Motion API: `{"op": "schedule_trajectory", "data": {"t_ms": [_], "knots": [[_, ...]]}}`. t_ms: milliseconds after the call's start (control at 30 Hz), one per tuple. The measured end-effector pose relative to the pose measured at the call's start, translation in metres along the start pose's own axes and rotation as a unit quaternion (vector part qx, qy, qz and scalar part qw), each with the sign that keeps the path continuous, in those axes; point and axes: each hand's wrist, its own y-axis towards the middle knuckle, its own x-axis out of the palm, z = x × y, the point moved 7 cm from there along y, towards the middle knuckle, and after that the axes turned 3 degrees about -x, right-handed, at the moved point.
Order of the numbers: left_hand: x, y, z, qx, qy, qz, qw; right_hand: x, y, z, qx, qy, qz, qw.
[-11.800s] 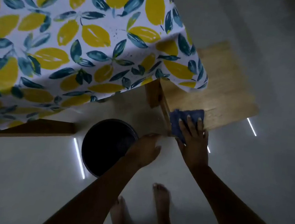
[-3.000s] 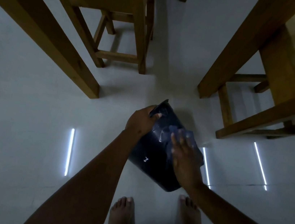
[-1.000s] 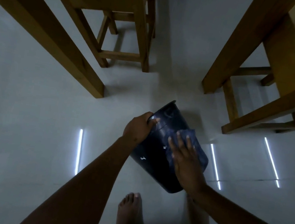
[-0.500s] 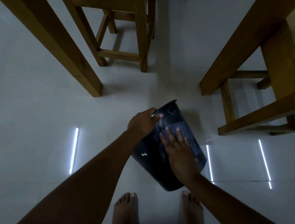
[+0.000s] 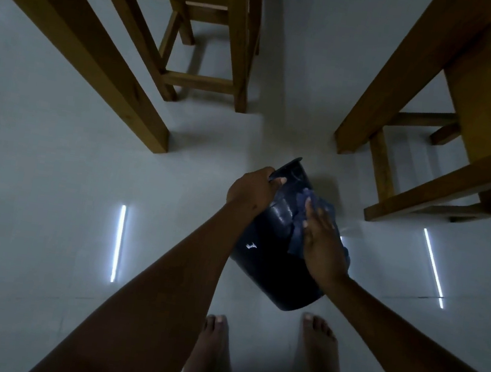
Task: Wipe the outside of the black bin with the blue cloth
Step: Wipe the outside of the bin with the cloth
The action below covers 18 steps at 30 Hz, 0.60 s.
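Note:
The black bin [image 5: 269,252] is tipped on its side above the pale floor, its open rim pointing away from me and its base toward my feet. My left hand [image 5: 251,188] grips the rim at the far end. My right hand [image 5: 320,247] lies flat on the bin's upper right side, pressing the blue cloth [image 5: 300,225] against the outer wall. The cloth shows ahead of and left of the fingers; the rest is hidden under the palm.
A wooden table leg [image 5: 79,36] slants at left, a wooden stool [image 5: 214,39] stands behind it, and a second wooden stool [image 5: 470,148] stands at right. My bare feet [image 5: 263,362] stand just below the bin. Bright light strips reflect on the glossy floor.
My right hand with the cloth has slid from the bin's upper middle to its right side and a little toward the base. The left hand keeps its grip on the rim.

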Motion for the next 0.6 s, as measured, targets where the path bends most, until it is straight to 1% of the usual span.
{"op": "schedule_trajectory", "data": {"t_ms": [33,67,133,200,267,333,367,400,467,533,600], "knots": [[0.0,0.0,-0.002,-0.006,0.0,0.003,1.0,0.003,-0.011,0.004,0.027,0.024,0.008,0.999],[-0.001,-0.001,-0.005,-0.011,0.002,0.005,1.0,0.008,-0.023,-0.003,-0.001,0.031,0.007,1.0],[-0.001,-0.003,-0.011,-0.021,0.005,0.008,1.0,0.014,-0.045,-0.039,-0.129,0.027,-0.026,0.991],[-0.001,-0.003,-0.009,-0.021,-0.002,0.005,1.0,0.005,-0.036,-0.053,-0.191,0.037,-0.042,0.98],[-0.001,-0.001,0.0,-0.001,-0.029,-0.014,0.999,0.005,-0.016,-0.04,-0.147,0.061,-0.052,0.986],[-0.004,-0.005,0.001,0.026,-0.057,-0.031,0.998,0.001,0.004,-0.02,-0.095,0.058,-0.033,0.993],[-0.005,-0.011,-0.007,0.034,-0.063,-0.033,0.997,-0.003,0.014,-0.009,-0.07,0.062,-0.028,0.995],[-0.005,-0.018,-0.018,0.037,-0.062,-0.036,0.997,-0.005,0.019,-0.003,-0.057,0.067,-0.043,0.995],[-0.006,-0.033,-0.037,0.03,-0.045,-0.034,0.998,-0.003,0.016,0.002,-0.049,0.079,-0.054,0.994],[-0.006,-0.038,-0.041,0.029,-0.028,-0.009,0.999,-0.001,-0.002,-0.007,-0.038,0.097,-0.048,0.993],[-0.011,-0.034,-0.032,0.032,-0.017,0.031,0.999,0.011,-0.029,-0.033,-0.098,0.09,-0.086,0.987]]}}
